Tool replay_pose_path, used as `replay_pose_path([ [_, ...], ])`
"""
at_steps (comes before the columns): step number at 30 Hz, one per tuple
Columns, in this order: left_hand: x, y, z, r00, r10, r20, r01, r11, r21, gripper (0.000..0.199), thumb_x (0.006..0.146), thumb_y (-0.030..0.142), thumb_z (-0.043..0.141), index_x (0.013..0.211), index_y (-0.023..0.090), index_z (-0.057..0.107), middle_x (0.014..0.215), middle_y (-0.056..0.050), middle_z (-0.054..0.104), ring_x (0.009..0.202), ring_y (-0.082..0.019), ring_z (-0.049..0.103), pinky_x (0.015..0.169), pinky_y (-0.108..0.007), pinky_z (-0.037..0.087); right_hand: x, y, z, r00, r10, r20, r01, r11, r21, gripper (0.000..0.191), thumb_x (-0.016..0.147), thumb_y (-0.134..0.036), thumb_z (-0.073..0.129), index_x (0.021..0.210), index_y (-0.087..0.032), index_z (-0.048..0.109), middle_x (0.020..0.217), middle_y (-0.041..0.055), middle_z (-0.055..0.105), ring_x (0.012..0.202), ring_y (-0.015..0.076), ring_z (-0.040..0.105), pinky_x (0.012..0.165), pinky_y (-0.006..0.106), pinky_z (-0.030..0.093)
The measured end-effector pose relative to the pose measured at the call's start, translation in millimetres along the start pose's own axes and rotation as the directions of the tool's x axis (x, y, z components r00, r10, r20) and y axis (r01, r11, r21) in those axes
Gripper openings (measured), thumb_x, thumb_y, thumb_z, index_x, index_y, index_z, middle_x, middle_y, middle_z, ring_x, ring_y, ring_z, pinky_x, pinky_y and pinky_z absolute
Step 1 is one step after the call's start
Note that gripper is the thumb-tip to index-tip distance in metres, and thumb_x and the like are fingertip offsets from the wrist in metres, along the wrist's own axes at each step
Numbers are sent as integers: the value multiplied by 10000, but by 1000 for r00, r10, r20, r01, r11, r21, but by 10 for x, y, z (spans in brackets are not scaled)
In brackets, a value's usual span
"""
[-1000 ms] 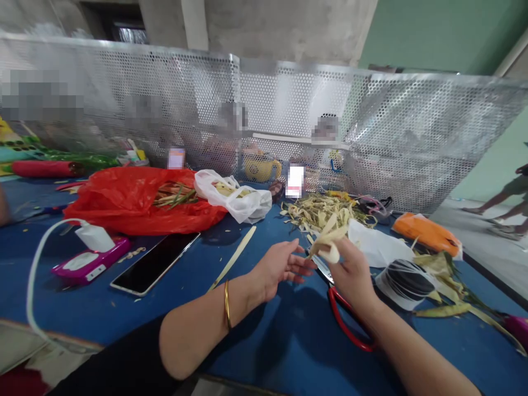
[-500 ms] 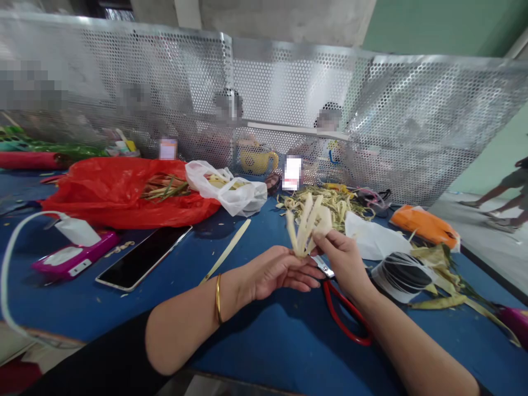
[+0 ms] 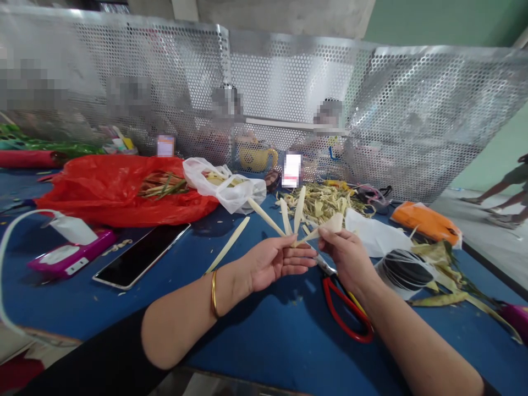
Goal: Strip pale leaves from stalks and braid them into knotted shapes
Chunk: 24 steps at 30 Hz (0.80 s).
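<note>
My left hand (image 3: pixel 280 263) is palm up, its thumb pinching the base of several pale dried leaf strips (image 3: pixel 299 212) that fan out above it. With thumb and fingertips, my right hand (image 3: pixel 343 250) grips a wider folded end of one pale strip (image 3: pixel 331 224), which runs back to the left thumb. Red-handled scissors (image 3: pixel 348 322) lie on the blue table (image 3: pixel 256 341) below the right hand, the blades partly hidden by the hands. A single loose strip (image 3: pixel 229 242) lies beyond my left wrist.
A heap of dried strips (image 3: pixel 325 201), a white sheet (image 3: pixel 373 234) and a spool of wire (image 3: pixel 404 275) are on the right. Leftward are a phone (image 3: pixel 142 256), a purple power strip (image 3: pixel 72 256) and a red plastic bag (image 3: pixel 94 187). A perforated metal screen (image 3: pixel 284 71) stands behind; people sit beyond it.
The strips, bunched and upright before, now spread into a wide fan. My right hand has pulled one strip slightly to the right and downward, and the left hand has shifted a little left.
</note>
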State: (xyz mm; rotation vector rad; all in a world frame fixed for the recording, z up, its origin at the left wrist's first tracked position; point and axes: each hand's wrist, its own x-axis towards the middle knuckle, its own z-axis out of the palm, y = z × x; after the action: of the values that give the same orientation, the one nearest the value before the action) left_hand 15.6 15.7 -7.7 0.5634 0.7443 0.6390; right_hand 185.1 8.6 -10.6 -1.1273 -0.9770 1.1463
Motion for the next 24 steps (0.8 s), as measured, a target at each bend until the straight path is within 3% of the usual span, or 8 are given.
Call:
replay_pose_path([
  [5,15,-2,4,992,82,-92,-80,997,22,340,968,263,428,961,29,674,1004,-190,730,729,-173,722,594,-226,567,77,28,-35,993,-28,-113,24,999,-39,229,568,-303,733,747,-168,683,724,27,644,643,156,542,635,298,457],
  [8,20,-30,-4,987,135,-86,-128,988,83,326,954,274,464,960,32,683,1046,-193,721,747,-179,724,594,-225,574,91,30,-86,928,-260,-266,199,951,-235,354,627,-286,649,966,-186,644,843,35,637,774,203,583,725,349,477],
  [11,18,-62,-4,979,186,-80,-173,974,144,303,940,271,490,928,45,691,1038,-187,725,747,-178,723,586,-217,571,-5,-54,-101,715,-688,-121,481,610,-630,365,718,-237,573,1078,-196,614,1064,87,611,1015,250,563,883,407,440],
  [12,15,-72,0,977,199,-83,-184,970,157,298,938,269,493,918,48,691,1026,-185,728,741,-176,722,580,-213,568,-53,-89,-92,652,-758,13,543,456,-705,295,763,-227,549,1044,-198,634,1082,95,614,1058,254,552,916,414,418],
  [14,11,-90,11,972,219,-80,-203,963,175,281,932,262,500,918,54,689,1006,-180,732,733,-173,721,580,-211,563,-138,-135,-58,615,-743,263,618,247,-746,156,856,-253,521,862,-210,671,961,67,664,994,233,582,951,412,377],
  [19,18,-144,28,968,240,-68,-221,953,207,242,920,253,523,908,75,686,955,-166,738,706,-168,716,581,-216,550,-141,-37,16,766,-506,397,515,114,-849,309,920,-361,521,703,-222,692,806,42,712,891,228,610,988,439,299],
  [21,23,-161,30,970,237,-53,-220,949,224,245,916,272,535,875,82,684,932,-161,740,693,-165,714,585,-219,546,-94,35,22,822,-414,392,499,191,-845,343,931,-376,493,699,-227,698,785,35,715,864,222,614,969,430,312],
  [24,25,-171,36,978,208,-23,-194,943,271,262,909,284,544,820,78,679,876,-159,741,673,-165,710,596,-225,544,-54,105,27,890,-319,327,449,479,-754,314,884,-404,531,676,-222,678,739,23,699,771,200,613,828,356,406],
])
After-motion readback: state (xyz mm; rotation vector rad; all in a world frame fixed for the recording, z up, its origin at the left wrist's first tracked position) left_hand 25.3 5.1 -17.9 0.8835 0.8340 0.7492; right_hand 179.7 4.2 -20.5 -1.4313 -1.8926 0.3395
